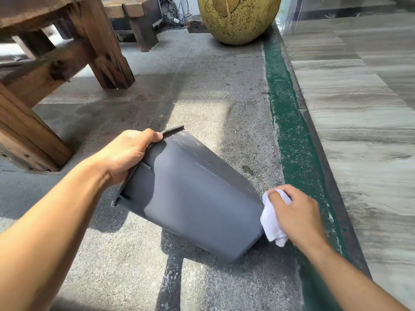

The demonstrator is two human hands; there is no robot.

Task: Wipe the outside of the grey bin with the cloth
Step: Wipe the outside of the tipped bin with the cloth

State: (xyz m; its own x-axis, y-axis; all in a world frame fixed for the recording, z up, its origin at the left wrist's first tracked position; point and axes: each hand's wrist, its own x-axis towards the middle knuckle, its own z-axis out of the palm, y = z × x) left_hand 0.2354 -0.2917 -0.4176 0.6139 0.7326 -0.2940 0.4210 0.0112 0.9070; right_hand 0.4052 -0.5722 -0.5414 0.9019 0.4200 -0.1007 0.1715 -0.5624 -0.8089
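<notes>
Bare floor [202, 90] beyond bench leg [107, 61]

- I have a single view, from the camera worn on the person's head, tilted forward and steeply down at the concrete floor [202, 86].
- It sits close: both forearms enter from the bottom corners, the left hand [125, 153] and right hand [296, 212] reaching mid-frame at the grey bin [190, 198].
- The wide lens bends the green strip [289, 122] at right; a wooden bench [67, 41] fills the upper left.
</notes>
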